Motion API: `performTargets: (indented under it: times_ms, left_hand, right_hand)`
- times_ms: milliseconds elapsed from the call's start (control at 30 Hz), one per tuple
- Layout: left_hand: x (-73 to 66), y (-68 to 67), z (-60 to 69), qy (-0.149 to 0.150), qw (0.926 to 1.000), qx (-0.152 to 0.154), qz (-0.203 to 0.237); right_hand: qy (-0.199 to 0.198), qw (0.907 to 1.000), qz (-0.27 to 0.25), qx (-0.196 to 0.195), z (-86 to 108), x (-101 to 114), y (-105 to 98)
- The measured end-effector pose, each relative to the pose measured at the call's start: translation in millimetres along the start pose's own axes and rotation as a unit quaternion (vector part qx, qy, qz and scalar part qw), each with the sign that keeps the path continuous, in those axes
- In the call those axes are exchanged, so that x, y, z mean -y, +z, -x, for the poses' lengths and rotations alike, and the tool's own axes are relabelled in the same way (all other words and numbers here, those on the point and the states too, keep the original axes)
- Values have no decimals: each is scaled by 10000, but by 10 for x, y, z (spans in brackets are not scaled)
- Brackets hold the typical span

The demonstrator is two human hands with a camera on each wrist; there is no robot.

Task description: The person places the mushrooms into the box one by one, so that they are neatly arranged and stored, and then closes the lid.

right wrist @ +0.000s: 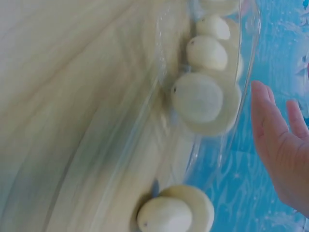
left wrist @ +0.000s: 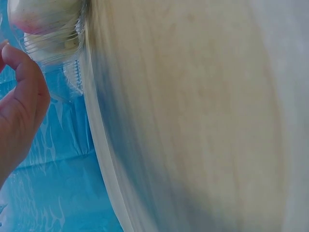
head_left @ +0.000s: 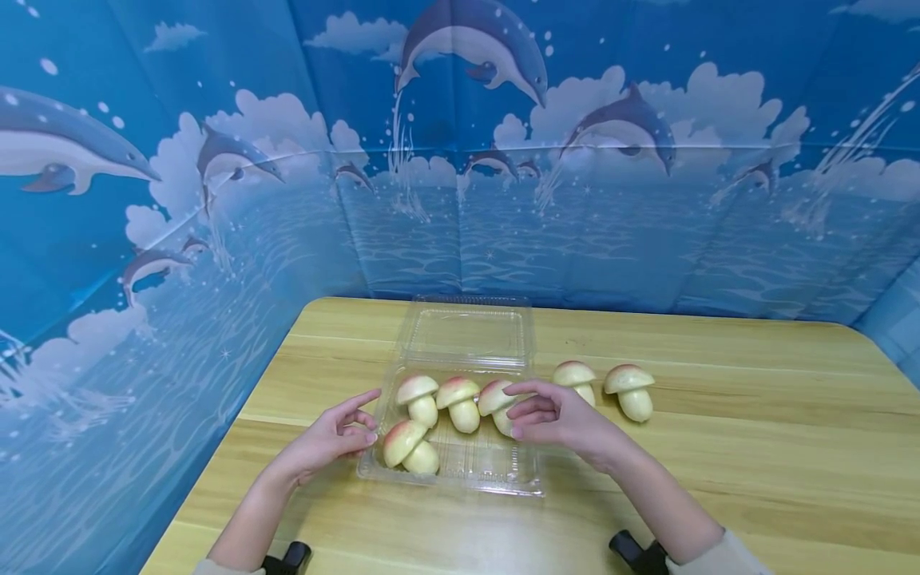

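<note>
A clear plastic tray [head_left: 477,463] holds several cream mushroom-shaped pieces with pinkish caps: three in a back row, including the middle one [head_left: 463,414], and one [head_left: 404,445] at front left. Beside the tray's left wall is my left hand [head_left: 327,439], its fingers loosely bent and holding nothing; whether a fingertip touches the rim I cannot tell. My right hand [head_left: 564,419] hovers at the right side, partly covering the rightmost piece in the row. In the right wrist view this hand [right wrist: 282,145] has extended fingers, apart from the nearest piece [right wrist: 198,99].
The tray's hinged lid [head_left: 467,331] lies folded back behind it. Two more mushroom-shaped pieces, one partly behind my right hand [head_left: 573,375] and one farther right [head_left: 632,391], rest on the wooden table [head_left: 755,447]. A blue dolphin-print curtain [head_left: 460,231] stands behind the table.
</note>
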State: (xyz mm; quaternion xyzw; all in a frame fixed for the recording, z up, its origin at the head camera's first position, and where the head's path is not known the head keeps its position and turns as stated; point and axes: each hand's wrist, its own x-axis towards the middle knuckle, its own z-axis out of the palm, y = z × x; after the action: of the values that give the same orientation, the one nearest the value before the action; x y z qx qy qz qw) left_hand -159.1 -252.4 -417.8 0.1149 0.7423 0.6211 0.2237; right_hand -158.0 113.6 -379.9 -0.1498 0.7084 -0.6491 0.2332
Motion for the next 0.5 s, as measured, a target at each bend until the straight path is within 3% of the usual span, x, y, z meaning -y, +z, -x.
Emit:
performTargets:
  times_ms: [500]
  left_hand:
    - [-18,5,8,-25,10000,-14,46]
  right_hand:
    - [-80,9991,299,-280,204,33,-274]
